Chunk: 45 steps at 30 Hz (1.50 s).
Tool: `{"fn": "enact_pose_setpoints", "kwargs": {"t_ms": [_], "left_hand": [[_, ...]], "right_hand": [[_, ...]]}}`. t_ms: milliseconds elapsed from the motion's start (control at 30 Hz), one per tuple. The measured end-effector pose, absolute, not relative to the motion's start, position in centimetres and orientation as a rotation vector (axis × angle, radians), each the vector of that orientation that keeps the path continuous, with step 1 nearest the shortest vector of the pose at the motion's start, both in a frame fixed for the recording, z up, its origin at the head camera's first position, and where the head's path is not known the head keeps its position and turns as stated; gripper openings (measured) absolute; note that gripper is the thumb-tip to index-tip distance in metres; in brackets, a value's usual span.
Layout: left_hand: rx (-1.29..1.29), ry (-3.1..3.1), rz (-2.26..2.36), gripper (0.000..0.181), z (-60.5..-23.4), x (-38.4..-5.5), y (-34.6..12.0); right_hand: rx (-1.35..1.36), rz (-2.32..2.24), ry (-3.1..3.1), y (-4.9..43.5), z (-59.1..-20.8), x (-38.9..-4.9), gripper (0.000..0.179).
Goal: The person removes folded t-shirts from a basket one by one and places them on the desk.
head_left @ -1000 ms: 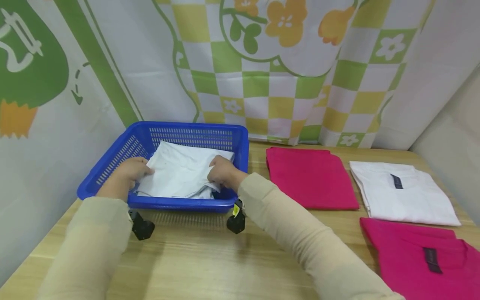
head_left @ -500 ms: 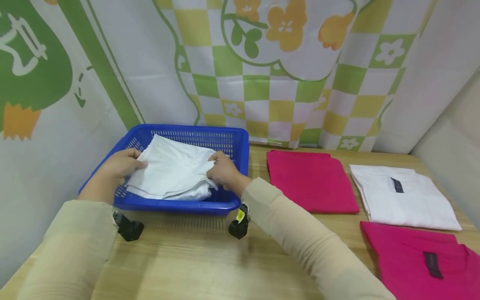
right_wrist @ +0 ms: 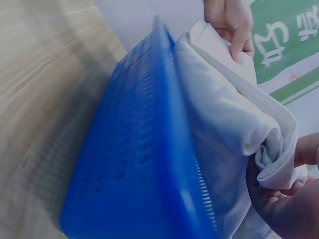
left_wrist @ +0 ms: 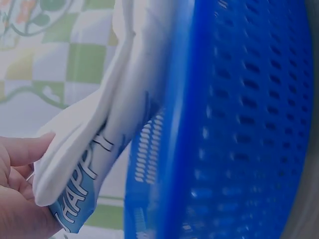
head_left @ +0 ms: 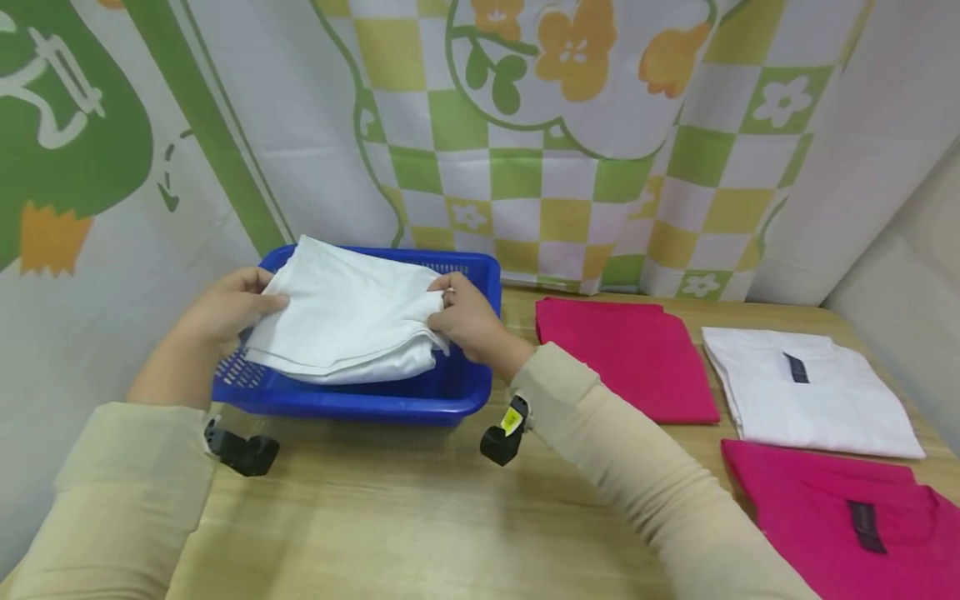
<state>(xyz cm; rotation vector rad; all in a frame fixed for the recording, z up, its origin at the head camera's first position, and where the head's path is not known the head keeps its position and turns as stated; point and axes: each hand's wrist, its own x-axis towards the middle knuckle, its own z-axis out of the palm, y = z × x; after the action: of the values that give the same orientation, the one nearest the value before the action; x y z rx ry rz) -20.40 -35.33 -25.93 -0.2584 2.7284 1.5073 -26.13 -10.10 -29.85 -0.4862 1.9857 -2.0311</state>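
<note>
A folded white T-shirt is held over the blue plastic basket in the head view. My left hand pinches its left edge, thumb on top. At the right edge, my right hand grips the folded layers between thumb and fingers. In the left wrist view, a blue print reading "HAPPY" shows on the shirt's underside. The right wrist view shows the rolled fold of the shirt beside the basket rim. The shirt hides much of the basket's inside.
Right of the basket lie a folded pink garment, a folded white shirt and a folded pink shirt on the wooden table. A patterned curtain hangs behind. Walls flank both sides.
Both hands have lifted the white T-shirt up from inside the basket to above its rim. My left hand has moved left and up; the basket's inside shows more at the front right.
</note>
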Motion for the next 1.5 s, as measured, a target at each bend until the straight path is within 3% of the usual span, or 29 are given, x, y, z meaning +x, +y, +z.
{"fn": "enact_pose_setpoints", "kwargs": {"t_ms": [867,1500], "left_hand": [[-0.036,2.708,1.891,0.008,-22.5,-19.2,-26.0],[0.057,2.478,2.128,0.015,-25.2,-17.6,-18.4]], "right_hand": [[-0.558,-2.023,1.988,0.3,-24.7,-23.7,0.037],[-0.586,-1.894,2.163,8.9,-26.8,-20.4,0.035]]}}
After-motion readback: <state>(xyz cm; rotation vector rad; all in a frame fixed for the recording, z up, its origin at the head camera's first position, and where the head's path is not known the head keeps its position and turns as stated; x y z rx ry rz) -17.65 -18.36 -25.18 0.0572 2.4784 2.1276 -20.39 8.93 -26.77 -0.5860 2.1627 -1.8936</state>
